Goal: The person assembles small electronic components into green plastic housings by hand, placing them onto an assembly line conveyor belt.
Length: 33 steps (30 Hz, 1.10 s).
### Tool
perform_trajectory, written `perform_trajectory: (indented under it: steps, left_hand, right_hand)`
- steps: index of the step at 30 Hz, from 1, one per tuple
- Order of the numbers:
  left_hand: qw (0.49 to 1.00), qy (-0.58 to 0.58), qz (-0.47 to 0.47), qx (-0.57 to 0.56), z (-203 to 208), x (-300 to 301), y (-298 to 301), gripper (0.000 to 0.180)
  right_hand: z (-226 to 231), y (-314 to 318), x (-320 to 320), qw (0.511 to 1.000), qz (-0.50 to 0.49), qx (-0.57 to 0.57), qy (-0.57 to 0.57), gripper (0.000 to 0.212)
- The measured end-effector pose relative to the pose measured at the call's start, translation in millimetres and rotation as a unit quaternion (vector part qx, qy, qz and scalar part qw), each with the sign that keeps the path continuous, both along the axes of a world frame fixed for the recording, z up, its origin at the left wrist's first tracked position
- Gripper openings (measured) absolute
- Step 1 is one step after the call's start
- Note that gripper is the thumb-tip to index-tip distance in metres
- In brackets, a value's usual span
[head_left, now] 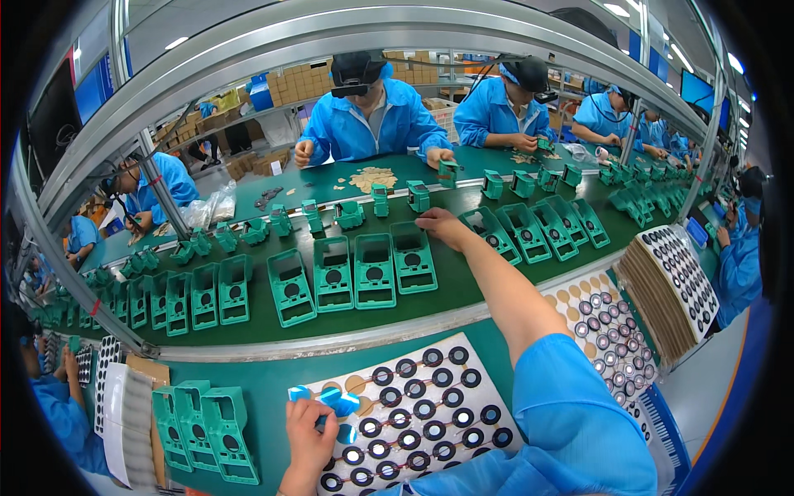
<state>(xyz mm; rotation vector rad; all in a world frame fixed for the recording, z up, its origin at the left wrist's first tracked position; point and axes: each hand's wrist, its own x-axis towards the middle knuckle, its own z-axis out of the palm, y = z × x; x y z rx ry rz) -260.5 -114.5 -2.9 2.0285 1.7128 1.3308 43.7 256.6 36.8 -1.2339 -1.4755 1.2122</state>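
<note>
My right hand [447, 229] reaches over the conveyor, its fingers closed at the upper rim of a green plastic housing [413, 258] with a round black disc in it. That housing ends a row of similar open frames. My left hand [309, 436] is over a white tray [488, 372] of round black-ringed parts [406, 367] that look like small speakers. Its thumb and fingers are curled together at a bit of shiny blue film. More blue film [341, 402] lies beside the fingers on the tray.
Three green housings [198, 430] stand at the left of my bench. Stacked trays of round parts [678, 273] are at the right. A metal beam [347, 37] crosses overhead. Across the conveyor [347, 326], a person in blue [368, 124] holds a small green part [447, 172].
</note>
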Motion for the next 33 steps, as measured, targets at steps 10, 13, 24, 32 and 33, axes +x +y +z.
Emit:
perform_trajectory:
  steps: [10,13,24,32,33]
  left_hand:
    - [1.0,0.007,0.001,0.009,-1,-5,-1,0.007]
    - [1.0,0.006,0.003,0.01,0,-5,-1,0.007]
    - [1.0,0.016,0.008,0.009,-2,-9,-1,0.011]
    - [1.0,0.01,0.017,0.008,-2,-12,1,0.011]
    - [1.0,0.011,0.018,0.01,-2,-12,1,0.011]
  right_hand:
    - [11,-50,-14,0.895,0.112,0.296,-0.315,0.034]
    - [2,-68,-22,0.867,0.09,0.317,-0.375,0.028]
    - [-20,-71,-12,0.815,0.11,0.404,-0.402,0.018]
    - [-28,-72,-7,0.802,0.097,0.449,-0.382,0.018]
    - [-29,-72,-6,0.798,0.093,0.459,-0.378,0.018]
